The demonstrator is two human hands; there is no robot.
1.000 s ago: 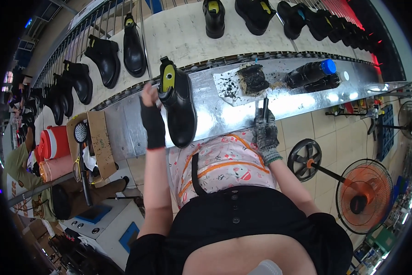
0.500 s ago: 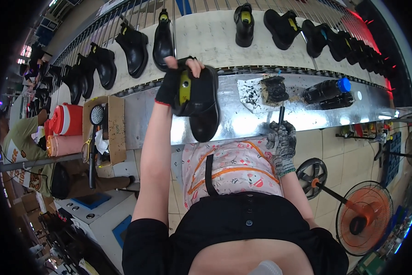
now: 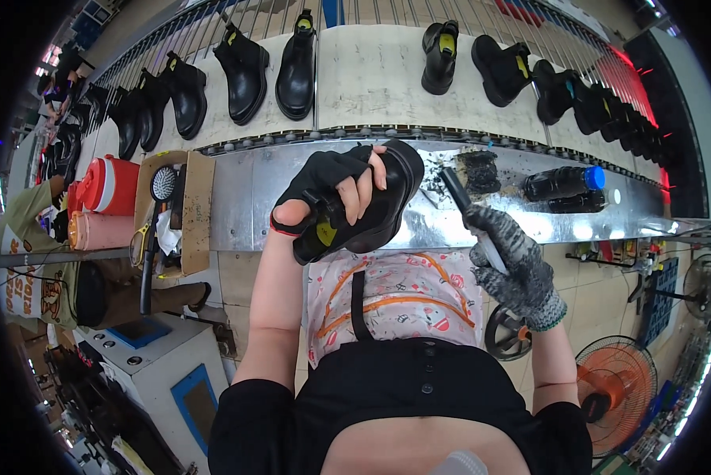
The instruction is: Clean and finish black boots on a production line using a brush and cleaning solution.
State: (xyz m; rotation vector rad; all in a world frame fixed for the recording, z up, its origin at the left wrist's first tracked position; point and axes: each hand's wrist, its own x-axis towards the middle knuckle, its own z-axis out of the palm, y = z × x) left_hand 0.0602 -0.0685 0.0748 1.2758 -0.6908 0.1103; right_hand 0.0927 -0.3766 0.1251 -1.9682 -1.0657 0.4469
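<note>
Above lap: black boot (yellow lining), left hand gripping.

Black boots on the conveyor: about twelve
Boot held in the fingers: one
Dark bottles: two
Floor fans: two
Drink coolers: two
</note>
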